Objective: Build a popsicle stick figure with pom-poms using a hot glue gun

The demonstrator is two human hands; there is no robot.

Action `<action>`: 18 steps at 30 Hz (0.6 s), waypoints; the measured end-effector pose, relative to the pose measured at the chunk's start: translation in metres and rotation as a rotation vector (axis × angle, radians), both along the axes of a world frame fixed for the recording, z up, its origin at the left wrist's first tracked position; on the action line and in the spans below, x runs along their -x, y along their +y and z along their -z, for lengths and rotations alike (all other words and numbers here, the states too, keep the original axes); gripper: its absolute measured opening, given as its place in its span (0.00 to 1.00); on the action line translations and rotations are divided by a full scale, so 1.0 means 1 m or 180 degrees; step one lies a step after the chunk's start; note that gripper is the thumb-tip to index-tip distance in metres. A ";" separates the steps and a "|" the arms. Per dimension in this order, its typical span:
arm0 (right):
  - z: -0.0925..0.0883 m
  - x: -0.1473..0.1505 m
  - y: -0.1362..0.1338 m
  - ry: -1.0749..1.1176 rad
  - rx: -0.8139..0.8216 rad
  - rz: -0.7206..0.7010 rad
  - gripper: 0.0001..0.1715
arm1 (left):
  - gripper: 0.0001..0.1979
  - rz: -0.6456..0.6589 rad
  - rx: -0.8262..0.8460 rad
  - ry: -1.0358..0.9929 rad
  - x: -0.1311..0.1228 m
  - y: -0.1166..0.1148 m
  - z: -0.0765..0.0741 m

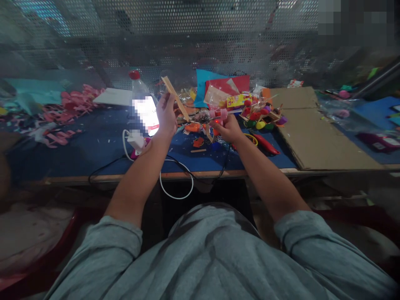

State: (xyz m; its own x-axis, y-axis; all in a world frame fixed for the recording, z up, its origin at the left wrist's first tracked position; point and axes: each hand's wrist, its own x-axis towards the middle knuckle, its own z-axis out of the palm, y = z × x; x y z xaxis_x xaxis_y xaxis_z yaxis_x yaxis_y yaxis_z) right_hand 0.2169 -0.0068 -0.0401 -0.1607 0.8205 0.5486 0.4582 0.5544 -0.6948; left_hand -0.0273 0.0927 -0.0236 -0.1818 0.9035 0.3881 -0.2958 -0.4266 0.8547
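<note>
My left hand [166, 114] is raised over the blue table [93, 146], its fingers closed on a flat wooden stick [175, 98] that slants up to the left. My right hand [229, 128] is closed round a pink glue gun [218, 115], whose tip points left toward the lower end of the stick. Under both hands lie small orange and red pieces [198, 142] and a short wooden stick [198, 151].
A lit phone [146, 114] leans on a red-capped bottle [136, 85]; a white charger [135, 139] and cables run over the table edge. Colourful toy pieces [262, 116], a red chilli-like piece [265, 143], cardboard [309, 133], paper sheets [218, 85] and pink parts [75, 104] lie around.
</note>
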 end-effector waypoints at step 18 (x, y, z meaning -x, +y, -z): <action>0.001 -0.002 0.003 -0.0040 0.0036 0.0022 0.42 | 0.34 0.0412 0.0031 0.0094 -0.010 -0.014 0.001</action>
